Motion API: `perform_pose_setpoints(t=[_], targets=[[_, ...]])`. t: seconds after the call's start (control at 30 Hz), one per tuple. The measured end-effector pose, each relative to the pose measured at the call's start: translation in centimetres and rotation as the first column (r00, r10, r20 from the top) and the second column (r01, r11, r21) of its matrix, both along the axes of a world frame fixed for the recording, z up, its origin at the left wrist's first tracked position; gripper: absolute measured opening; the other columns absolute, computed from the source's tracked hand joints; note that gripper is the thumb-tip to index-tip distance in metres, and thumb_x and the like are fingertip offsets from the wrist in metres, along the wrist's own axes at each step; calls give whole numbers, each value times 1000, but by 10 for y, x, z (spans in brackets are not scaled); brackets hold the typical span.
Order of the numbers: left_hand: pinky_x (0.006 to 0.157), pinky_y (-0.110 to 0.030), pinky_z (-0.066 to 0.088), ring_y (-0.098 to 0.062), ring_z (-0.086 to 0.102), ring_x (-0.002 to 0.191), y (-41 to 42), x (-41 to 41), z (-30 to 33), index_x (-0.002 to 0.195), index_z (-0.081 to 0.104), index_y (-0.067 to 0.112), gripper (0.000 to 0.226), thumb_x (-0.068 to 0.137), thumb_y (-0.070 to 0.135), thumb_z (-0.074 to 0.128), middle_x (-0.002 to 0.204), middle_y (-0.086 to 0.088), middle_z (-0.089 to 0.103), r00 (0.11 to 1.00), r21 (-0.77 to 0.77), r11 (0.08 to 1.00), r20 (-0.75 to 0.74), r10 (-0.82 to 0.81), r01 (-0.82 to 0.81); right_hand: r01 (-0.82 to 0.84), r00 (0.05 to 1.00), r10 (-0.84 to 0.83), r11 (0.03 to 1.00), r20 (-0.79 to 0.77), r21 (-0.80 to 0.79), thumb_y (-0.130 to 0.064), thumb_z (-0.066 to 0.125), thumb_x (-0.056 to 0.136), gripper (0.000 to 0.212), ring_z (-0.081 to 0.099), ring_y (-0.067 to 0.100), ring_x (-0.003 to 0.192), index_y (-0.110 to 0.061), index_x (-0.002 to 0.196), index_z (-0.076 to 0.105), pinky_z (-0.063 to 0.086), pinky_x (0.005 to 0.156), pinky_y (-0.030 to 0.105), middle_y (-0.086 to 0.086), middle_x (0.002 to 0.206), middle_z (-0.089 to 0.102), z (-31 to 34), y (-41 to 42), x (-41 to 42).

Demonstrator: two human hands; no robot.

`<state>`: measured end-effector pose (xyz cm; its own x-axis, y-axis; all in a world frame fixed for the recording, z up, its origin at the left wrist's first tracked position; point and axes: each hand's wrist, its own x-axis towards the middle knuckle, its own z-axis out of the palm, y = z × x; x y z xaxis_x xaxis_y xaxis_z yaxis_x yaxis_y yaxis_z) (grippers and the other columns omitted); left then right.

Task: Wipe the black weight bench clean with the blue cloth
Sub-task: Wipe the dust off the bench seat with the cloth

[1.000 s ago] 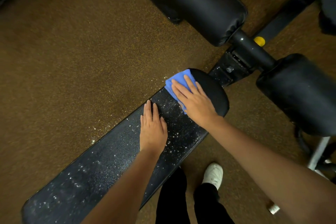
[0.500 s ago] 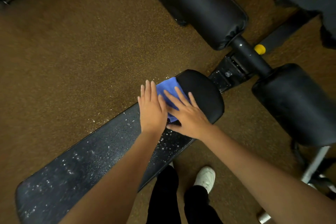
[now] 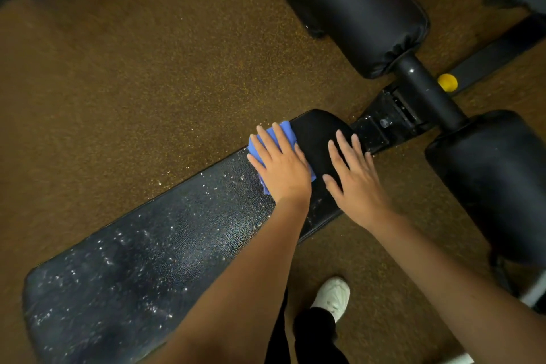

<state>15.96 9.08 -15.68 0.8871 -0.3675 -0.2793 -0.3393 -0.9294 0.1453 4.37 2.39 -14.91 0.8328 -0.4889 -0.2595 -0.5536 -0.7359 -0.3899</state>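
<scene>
The black weight bench runs diagonally from lower left to centre, its pad speckled with white droplets. Its far rounded end looks dark and free of droplets. My left hand lies flat with straight fingers on the blue cloth, pressing it onto the bench near the far edge. Most of the cloth is hidden under that hand. My right hand rests flat, fingers spread, on the bench's far end just right of the cloth.
Two black padded rollers on a black bar stand beyond the bench end, with a yellow knob beside the bar. Brown speckled floor lies to the left. My white shoe stands below the bench.
The cloth passed from my right hand to my left. My left hand moved up the bench onto the cloth, and my right hand slid right onto the bench's far end.
</scene>
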Motion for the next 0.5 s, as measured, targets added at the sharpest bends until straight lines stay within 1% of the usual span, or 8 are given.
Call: perform_pose_setpoints(t=[0.07, 0.17, 0.23, 0.3, 0.33, 0.43, 0.47, 0.5], targets=[[96, -56, 39, -40, 41, 128, 20, -6, -4, 133, 45, 7, 55, 88, 32, 26, 138, -23, 44, 1000, -23, 1000, 19, 6, -5, 12, 999, -11, 1000, -45, 6, -35, 41, 96, 64, -14, 21, 141, -12, 148, 14, 2, 114, 41, 5, 158, -3, 0, -1, 0], [95, -59, 39, -43, 41, 127, 38, -7, -9, 133, 43, 3, 54, 89, 30, 27, 137, -27, 43, 999, -38, 999, 33, -8, 10, -13, 996, 15, 1000, -87, 22, -40, 35, 96, 65, -19, 21, 141, -12, 149, 8, -4, 114, 38, 4, 157, -11, 1, -1, -2], [98, -60, 35, -43, 37, 129, 31, -2, -10, 137, 39, 2, 57, 90, 31, 22, 139, -27, 41, 998, -49, 999, 59, 16, -13, -19, 996, 21, 999, -92, 27, -42, 33, 96, 65, -19, 21, 141, -13, 149, 7, -5, 114, 38, 4, 157, -12, 2, -1, -2], [104, -59, 27, -42, 29, 134, 19, 2, -7, 141, 31, 3, 62, 90, 33, 13, 144, -25, 35, 998, -48, 998, 27, 53, -51, -20, 996, 22, 999, -92, 28, -44, 31, 95, 67, -19, 21, 141, -13, 149, 7, -5, 113, 38, 4, 157, -12, 1, -1, -2], [105, -58, 25, -41, 26, 136, 16, 4, -6, 142, 28, 4, 63, 89, 33, 10, 145, -23, 33, 999, -47, 998, 9, 45, -44, -20, 995, 23, 999, -93, 28, -44, 30, 94, 67, -19, 21, 141, -13, 149, 7, -6, 113, 38, 4, 156, -13, 1, -1, -2], [110, -55, 17, -37, 20, 139, 10, 20, -4, 145, 19, 6, 64, 90, 34, 6, 149, -19, 27, 997, -31, 997, -25, -78, 77, -22, 994, 25, 999, -108, 30, -45, 30, 95, 68, -22, 20, 140, -12, 149, 5, -8, 113, 38, 4, 156, -15, 0, 1, -1], [111, -53, 14, -35, 18, 139, 8, 25, -5, 146, 17, 6, 62, 91, 34, 8, 150, -18, 25, 993, -46, 993, -14, -114, 113, -20, 994, 23, 999, -111, 27, -46, 29, 95, 69, -23, 20, 140, -12, 149, 3, -9, 113, 38, 5, 156, -16, 0, 2, -1], [111, -52, 15, -34, 19, 139, 8, 28, -5, 145, 18, 7, 60, 92, 33, 10, 149, -17, 26, 991, -68, 988, 6, -137, 137, -19, 993, 22, 1000, -114, 24, -47, 28, 94, 69, -23, 20, 140, -13, 149, 2, -9, 113, 38, 4, 156, -17, 0, 2, -1]])
